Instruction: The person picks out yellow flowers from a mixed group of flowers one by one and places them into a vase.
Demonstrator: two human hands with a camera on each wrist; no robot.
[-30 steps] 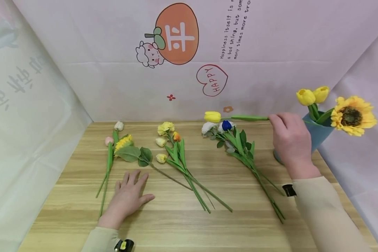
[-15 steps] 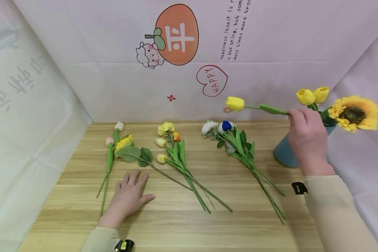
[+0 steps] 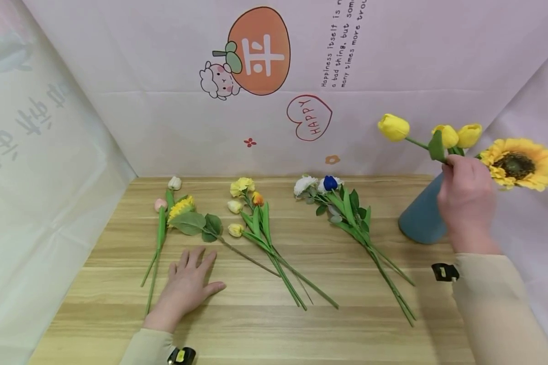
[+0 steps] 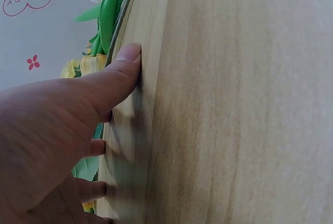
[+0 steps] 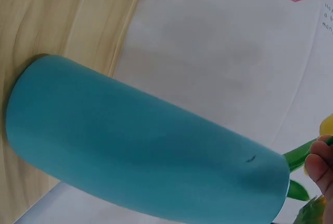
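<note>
My right hand point(image 3: 468, 203) pinches the stem of a yellow tulip point(image 3: 394, 127) at the mouth of a blue vase point(image 3: 422, 215). The tulip's bloom leans out to the left, and the lower stem is hidden behind the hand. Two yellow tulips point(image 3: 469, 135) and a large sunflower point(image 3: 517, 165) stand in the vase. In the right wrist view, the fingertips point(image 5: 320, 164) show just beyond the vase rim point(image 5: 287, 187). My left hand point(image 3: 187, 284) rests with spread fingers on the wooden table point(image 3: 255, 339), just below a lying sunflower point(image 3: 181, 209).
A white and a pink tulip point(image 3: 160, 205) lie at the left. In the middle lies a bunch with pale yellow tulips point(image 3: 235, 230), an orange tulip and a yellow carnation point(image 3: 242, 186). Right of it are white flowers point(image 3: 305, 185) and a blue tulip point(image 3: 330, 183). A printed cloth hangs behind.
My right hand has moved right to the vase mouth, carrying the yellow tulip, whose bloom has risen and tipped more upright. The left hand stays in place.
</note>
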